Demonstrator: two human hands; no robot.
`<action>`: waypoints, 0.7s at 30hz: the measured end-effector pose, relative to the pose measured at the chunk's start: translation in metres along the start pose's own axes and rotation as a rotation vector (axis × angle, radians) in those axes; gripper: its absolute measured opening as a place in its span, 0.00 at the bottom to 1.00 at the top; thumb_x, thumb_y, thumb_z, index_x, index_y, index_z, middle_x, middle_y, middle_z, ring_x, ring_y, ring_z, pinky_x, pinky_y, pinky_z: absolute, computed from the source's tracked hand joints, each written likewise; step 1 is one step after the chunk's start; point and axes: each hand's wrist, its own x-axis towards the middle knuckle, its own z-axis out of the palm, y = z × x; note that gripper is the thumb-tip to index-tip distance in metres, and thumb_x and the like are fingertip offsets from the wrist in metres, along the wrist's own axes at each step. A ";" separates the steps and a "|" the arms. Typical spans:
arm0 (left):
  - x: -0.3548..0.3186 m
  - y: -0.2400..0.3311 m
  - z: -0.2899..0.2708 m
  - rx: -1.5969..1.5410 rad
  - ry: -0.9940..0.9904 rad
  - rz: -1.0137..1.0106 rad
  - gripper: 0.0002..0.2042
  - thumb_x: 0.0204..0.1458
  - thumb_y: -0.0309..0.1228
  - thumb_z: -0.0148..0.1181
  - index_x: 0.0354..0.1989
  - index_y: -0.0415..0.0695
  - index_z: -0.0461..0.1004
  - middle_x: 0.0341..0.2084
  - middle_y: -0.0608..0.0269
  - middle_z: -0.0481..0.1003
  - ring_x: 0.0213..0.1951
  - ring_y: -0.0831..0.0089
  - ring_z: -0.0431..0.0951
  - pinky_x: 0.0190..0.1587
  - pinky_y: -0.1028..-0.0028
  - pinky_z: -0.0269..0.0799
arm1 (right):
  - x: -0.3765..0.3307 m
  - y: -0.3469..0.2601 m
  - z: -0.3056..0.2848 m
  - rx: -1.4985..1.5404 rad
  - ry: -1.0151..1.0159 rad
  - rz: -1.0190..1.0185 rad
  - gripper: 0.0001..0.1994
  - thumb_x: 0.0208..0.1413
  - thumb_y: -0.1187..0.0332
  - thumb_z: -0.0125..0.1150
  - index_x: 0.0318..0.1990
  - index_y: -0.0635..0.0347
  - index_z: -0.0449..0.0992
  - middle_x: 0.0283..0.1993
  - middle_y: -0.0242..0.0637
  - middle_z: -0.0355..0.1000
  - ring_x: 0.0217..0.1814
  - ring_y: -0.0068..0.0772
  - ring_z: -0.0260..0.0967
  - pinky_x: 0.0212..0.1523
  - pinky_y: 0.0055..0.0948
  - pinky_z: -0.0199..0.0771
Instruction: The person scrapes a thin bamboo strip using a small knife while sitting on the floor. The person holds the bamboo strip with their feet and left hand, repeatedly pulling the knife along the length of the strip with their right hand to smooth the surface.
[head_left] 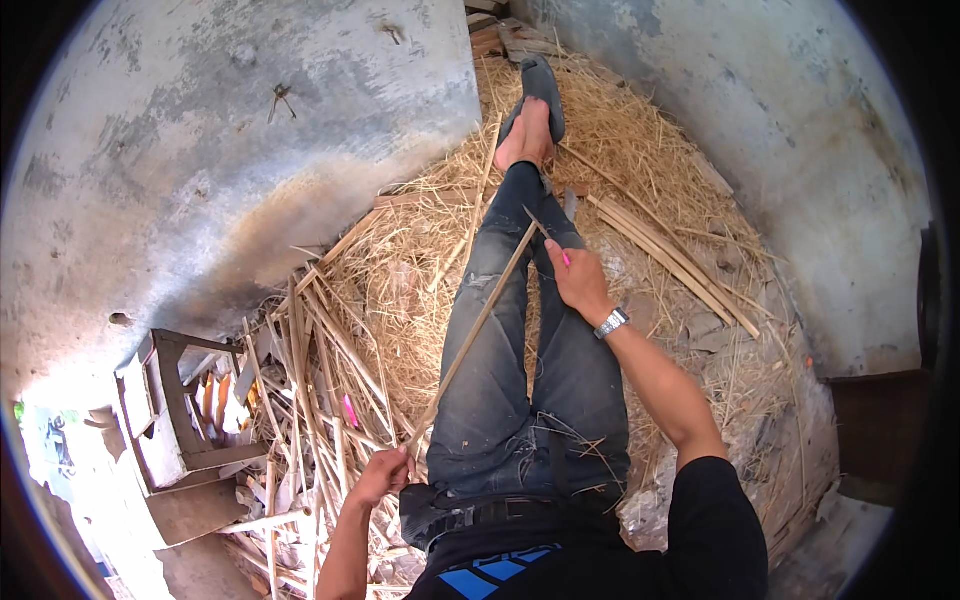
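Note:
A long, thin wooden strip [484,318], perhaps bamboo, slants across my outstretched legs [492,390]. My left hand [383,475], beside my left hip, is closed on its near end. My right hand [582,285], with a metal watch on the wrist, grips a small knife [536,221] above my shins. A bit of its pink handle shows by the thumb. The pointed blade meets the strip's far end or lies very close to it; I cannot tell whether it cuts in. Most of the handle is hidden in my fist.
Straw and shavings [625,130] cover the floor. A heap of loose strips [310,380] lies to the left, near a wooden frame [190,420]. Several longer strips [680,262] lie right of my shins. Worn grey walls [250,120] stand left and right.

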 end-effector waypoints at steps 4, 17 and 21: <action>-0.001 0.004 -0.003 -0.023 -0.010 -0.042 0.26 0.74 0.49 0.45 0.30 0.40 0.76 0.11 0.73 0.55 0.14 0.78 0.53 0.20 0.74 0.50 | -0.013 -0.015 0.003 0.031 -0.009 -0.020 0.34 0.71 0.43 0.50 0.22 0.67 0.76 0.23 0.61 0.73 0.27 0.68 0.72 0.31 0.58 0.70; 0.004 -0.001 -0.007 0.028 -0.037 -0.018 0.29 0.74 0.52 0.43 0.29 0.40 0.75 0.10 0.71 0.57 0.13 0.76 0.57 0.19 0.72 0.51 | -0.038 -0.028 0.028 -0.152 -0.240 -0.437 0.30 0.66 0.38 0.54 0.25 0.55 0.83 0.22 0.51 0.77 0.25 0.59 0.77 0.28 0.53 0.76; 0.009 0.002 -0.004 0.029 -0.034 -0.018 0.29 0.74 0.52 0.43 0.29 0.39 0.74 0.10 0.69 0.59 0.13 0.75 0.59 0.19 0.73 0.53 | -0.010 -0.028 0.017 -0.187 -0.196 -0.265 0.32 0.66 0.38 0.53 0.23 0.58 0.82 0.22 0.54 0.76 0.27 0.59 0.78 0.30 0.53 0.78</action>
